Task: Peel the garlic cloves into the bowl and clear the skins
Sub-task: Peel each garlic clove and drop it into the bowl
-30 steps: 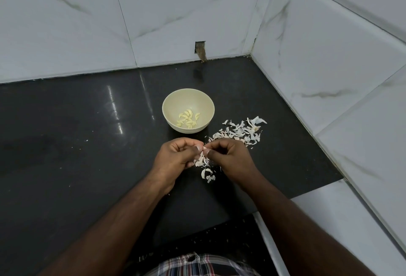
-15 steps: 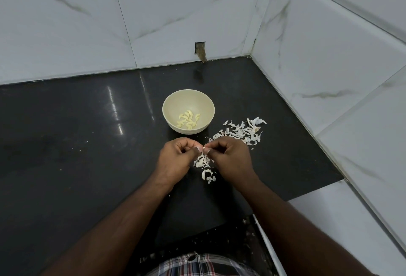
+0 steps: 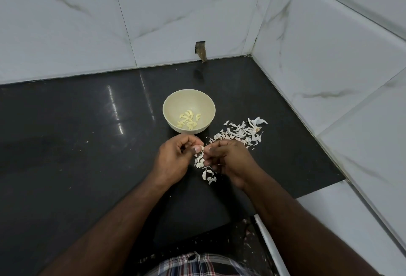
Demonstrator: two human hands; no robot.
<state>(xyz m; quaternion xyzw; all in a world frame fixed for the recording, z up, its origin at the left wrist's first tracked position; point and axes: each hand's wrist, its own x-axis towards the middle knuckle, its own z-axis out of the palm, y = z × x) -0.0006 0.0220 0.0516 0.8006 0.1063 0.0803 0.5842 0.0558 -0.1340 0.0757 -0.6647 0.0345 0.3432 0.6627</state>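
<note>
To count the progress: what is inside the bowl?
The bowl holds a small heap of peeled cloves, about a dozen. No skins show inside. The near wall hides nothing much; cloves beneath the heap cannot be counted.

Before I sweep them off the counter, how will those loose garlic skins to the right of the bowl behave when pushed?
The garlic skins look thin, curled and papery, so probably very light; a quick sweep may scatter them rather than slide them together. They lie loosely strewn over the glossy black counter, so they should glide easily. Some lie below the hands, so one pass likely won't gather all.
</note>
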